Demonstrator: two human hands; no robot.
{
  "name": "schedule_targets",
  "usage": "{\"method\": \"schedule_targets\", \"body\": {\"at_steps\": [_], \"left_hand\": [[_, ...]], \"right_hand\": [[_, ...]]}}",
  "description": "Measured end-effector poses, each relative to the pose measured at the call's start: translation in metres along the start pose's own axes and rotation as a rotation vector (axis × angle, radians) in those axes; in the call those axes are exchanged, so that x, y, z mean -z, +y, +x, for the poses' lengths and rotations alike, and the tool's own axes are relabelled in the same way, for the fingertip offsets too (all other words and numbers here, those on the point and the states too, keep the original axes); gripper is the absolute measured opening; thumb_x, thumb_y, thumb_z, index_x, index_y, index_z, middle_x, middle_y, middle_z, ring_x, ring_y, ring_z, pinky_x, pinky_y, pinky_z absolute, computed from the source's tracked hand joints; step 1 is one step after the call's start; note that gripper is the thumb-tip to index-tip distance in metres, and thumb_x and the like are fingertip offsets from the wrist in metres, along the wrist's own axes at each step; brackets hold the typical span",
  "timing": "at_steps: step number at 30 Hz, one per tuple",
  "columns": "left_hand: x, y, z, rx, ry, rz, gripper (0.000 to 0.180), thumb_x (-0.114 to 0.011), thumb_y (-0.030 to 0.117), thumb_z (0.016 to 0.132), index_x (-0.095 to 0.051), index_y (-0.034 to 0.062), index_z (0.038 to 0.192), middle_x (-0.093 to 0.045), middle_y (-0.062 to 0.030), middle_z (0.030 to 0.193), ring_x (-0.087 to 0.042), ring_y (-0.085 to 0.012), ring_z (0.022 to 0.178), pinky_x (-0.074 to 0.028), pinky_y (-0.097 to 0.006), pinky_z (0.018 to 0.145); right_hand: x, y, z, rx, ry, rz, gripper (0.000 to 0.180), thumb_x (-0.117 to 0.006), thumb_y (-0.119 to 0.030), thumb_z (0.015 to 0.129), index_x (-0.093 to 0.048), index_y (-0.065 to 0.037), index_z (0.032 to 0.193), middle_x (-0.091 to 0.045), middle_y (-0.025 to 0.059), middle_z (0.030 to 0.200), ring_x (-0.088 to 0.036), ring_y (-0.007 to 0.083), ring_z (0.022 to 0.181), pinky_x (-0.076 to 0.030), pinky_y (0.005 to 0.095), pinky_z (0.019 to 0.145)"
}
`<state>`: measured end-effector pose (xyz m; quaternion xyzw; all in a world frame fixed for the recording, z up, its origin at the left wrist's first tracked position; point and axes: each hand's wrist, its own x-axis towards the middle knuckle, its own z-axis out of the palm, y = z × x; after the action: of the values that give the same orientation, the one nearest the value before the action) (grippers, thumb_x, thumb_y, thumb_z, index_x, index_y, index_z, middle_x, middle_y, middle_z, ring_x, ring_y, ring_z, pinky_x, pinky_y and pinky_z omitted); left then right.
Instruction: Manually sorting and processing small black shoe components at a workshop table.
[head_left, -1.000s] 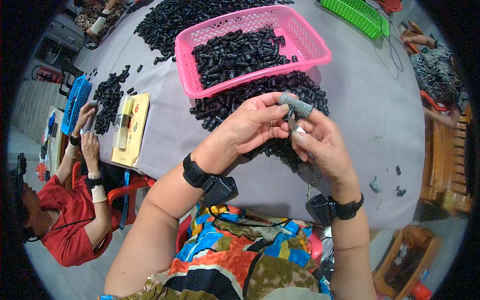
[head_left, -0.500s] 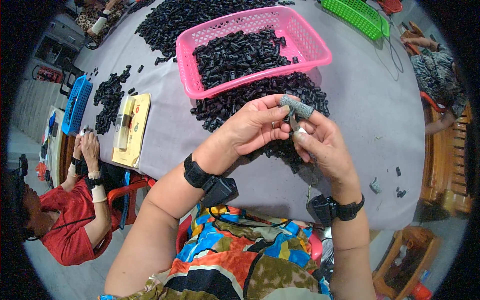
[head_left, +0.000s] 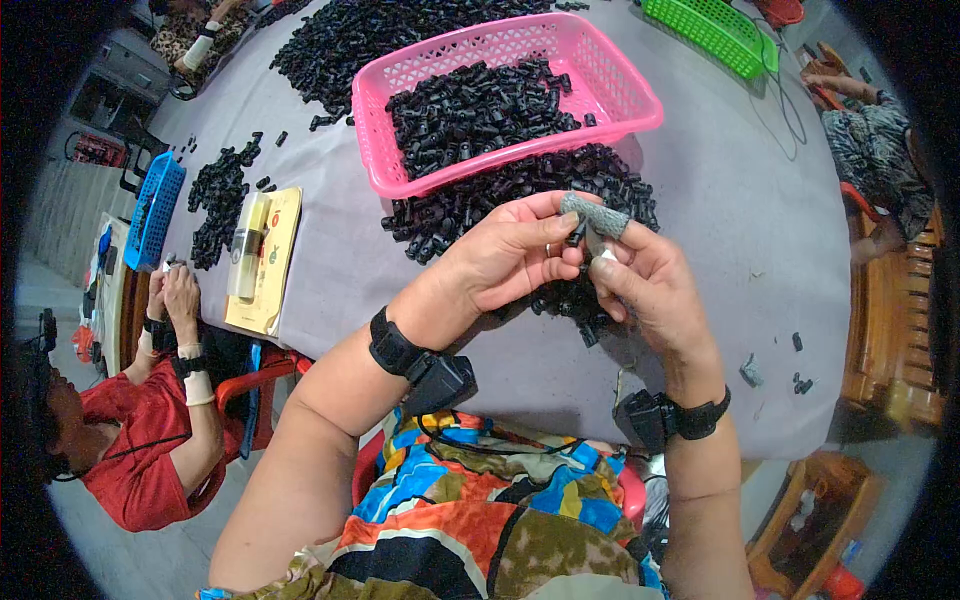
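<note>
1. Both hands are raised together above the near edge of the desk (head_left: 330, 270). The left hand (head_left: 500, 265) and the right hand (head_left: 645, 285) are closed, fingertip to fingertip, on a small black plastic part (head_left: 577, 236). A grey knitted finger cot (head_left: 597, 215) is worn on one fingertip; which hand it belongs to cannot be told for certain.
2. The held part is located between the fingertips, directly over the loose pile of black parts (head_left: 520, 200). Most of it is hidden by the fingers.
3. Handling is judged as follows: the part is light, rigid and smooth-surfaced, so slipping is likely. It is best pinched across its short sides with the fingertips. Breakage under finger pressure is judged unlikely.
4. The pink basket (head_left: 610, 60) stands just behind the loose pile and is partly filled with the same kind of black parts, heaped toward its left half.
5. The green basket (head_left: 715, 35) is placed at the far right; its contents cannot be made out.
6. The blue basket (head_left: 155, 210) rests at the left edge, next to a smaller black heap (head_left: 215, 200).
7. A yellow card with a pale tube (head_left: 262, 255) lies beside that heap.
8. A further large black heap (head_left: 350, 35) is spread beyond the pink basket.
9. A co-worker in red (head_left: 140, 440) is seated at the left, hands held near the desk edge.
</note>
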<state>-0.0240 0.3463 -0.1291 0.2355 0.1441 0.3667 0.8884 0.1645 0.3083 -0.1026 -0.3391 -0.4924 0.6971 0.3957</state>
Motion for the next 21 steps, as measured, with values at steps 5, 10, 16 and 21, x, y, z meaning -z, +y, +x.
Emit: {"method": "schedule_targets", "body": {"at_steps": [5,10,16,21], "left_hand": [[-0.002,0.0,0.0,-0.023,0.076,0.037,0.03,-0.056,0.01,0.09,-0.053,0.0041,0.119,-0.064,-0.0065,0.097,-0.064,-0.0112,0.076,-0.057,-0.026,0.07],[0.001,0.001,-0.001,0.001,-0.002,0.031,0.039,-0.059,0.011,0.088,-0.049,0.0033,0.125,-0.062,-0.0084,0.104,-0.063,-0.012,0.078,-0.056,-0.022,0.068],[0.001,-0.001,-0.001,0.002,-0.002,0.01,0.038,-0.059,0.011,0.088,-0.049,0.0032,0.125,-0.062,-0.0083,0.104,-0.064,-0.0121,0.078,-0.056,-0.023,0.07],[0.003,-0.002,0.0,-0.015,0.023,0.031,0.038,-0.059,0.012,0.089,-0.05,0.0031,0.124,-0.062,-0.0088,0.107,-0.064,-0.0131,0.082,-0.056,-0.023,0.07]], "right_hand": [[-0.008,-0.003,-0.002,0.028,-0.003,-0.006,0.045,-0.057,-0.015,0.09,-0.044,-0.004,0.131,-0.046,-0.0067,0.068,-0.04,0.0014,0.054,-0.033,0.016,0.046],[-0.005,-0.005,-0.001,-0.005,0.001,-0.033,0.042,-0.056,-0.014,0.09,-0.045,-0.003,0.13,-0.047,-0.0061,0.07,-0.04,0.0015,0.054,-0.033,0.0158,0.046],[-0.001,0.0,0.0,0.005,-0.015,0.04,0.042,-0.056,-0.012,0.09,-0.045,-0.003,0.13,-0.049,-0.0056,0.072,-0.041,0.0012,0.055,-0.033,0.0157,0.045],[-0.004,-0.002,-0.001,0.025,-0.06,0.062,0.047,-0.056,-0.011,0.09,-0.04,-0.004,0.133,-0.05,-0.006,0.074,-0.041,0.0009,0.055,-0.033,0.0155,0.046]]}}
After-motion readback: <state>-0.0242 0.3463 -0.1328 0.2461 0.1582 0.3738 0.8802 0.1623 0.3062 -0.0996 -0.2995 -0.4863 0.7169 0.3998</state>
